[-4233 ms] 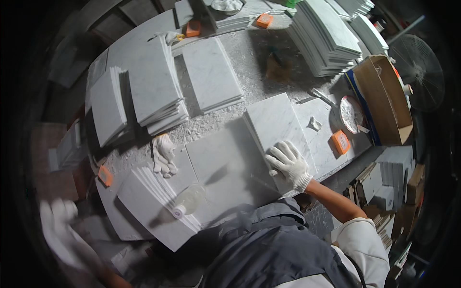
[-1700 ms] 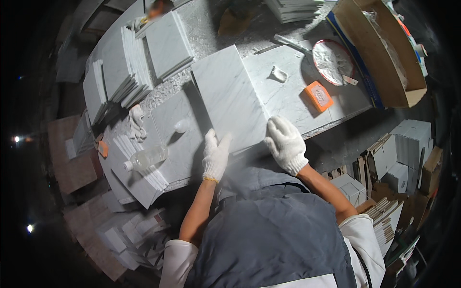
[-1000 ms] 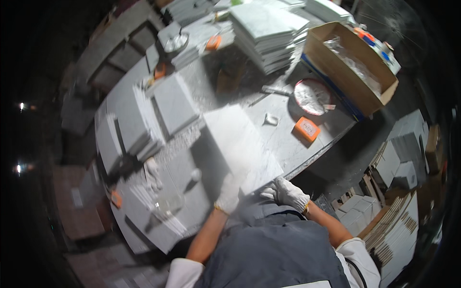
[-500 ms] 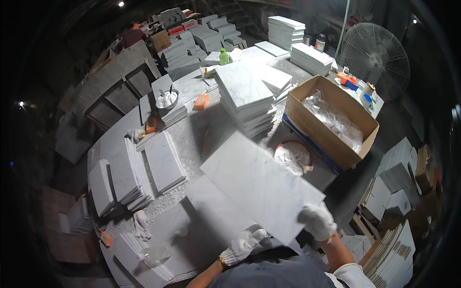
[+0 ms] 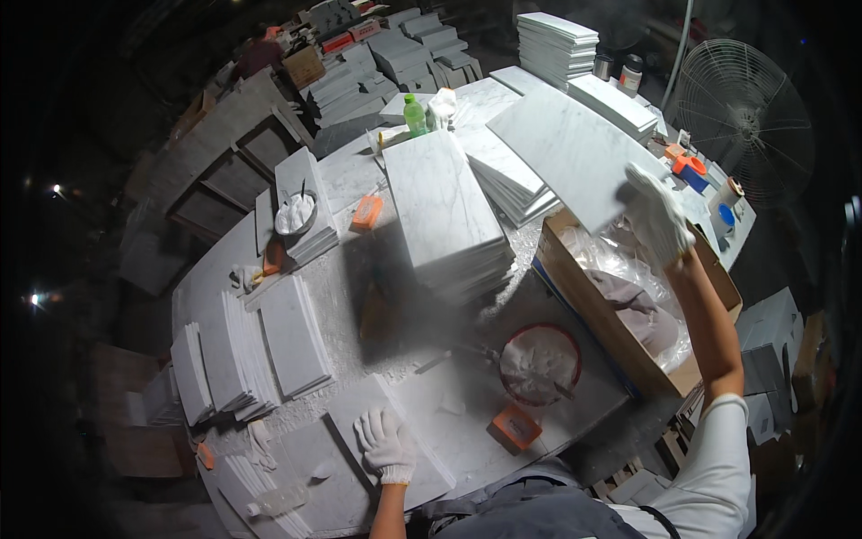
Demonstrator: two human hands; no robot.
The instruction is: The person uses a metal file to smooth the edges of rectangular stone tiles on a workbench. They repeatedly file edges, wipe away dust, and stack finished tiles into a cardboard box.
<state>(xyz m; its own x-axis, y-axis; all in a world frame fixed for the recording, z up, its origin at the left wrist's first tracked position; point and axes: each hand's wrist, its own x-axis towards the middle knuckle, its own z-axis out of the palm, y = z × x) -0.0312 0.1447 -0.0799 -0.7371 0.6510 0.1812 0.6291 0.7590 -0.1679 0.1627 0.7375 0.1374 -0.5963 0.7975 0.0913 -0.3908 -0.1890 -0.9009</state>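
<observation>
White work gloves cover both my hands. My right hand [image 5: 658, 216], arm stretched forward and right, grips the near edge of a veined white marble tile [image 5: 561, 148]. That tile is held tilted over the far stack of tiles [image 5: 512, 189] and the far end of a cardboard box [image 5: 611, 314]. My left hand [image 5: 386, 445] lies flat, fingers spread, on another marble tile [image 5: 364, 397] at the table's near side. A taller stack of marble tiles [image 5: 440, 193] stands in the middle. Right of my left hand are a red-rimmed bowl of white paste [image 5: 539, 359] and an orange block [image 5: 516, 427].
Tile rows [image 5: 292, 337] lean at the left, near a small bowl of white material [image 5: 296, 214]. A green bottle [image 5: 414, 115] and high tile stacks [image 5: 557, 49] stand at the back. A large fan [image 5: 745, 121] is far right. Plastic wrap and grey cloth fill the box.
My right hand has carried the marble tile from close to my body to the far right. My left hand has moved left and now rests flat on another tile. The bowl and orange block are uncovered.
</observation>
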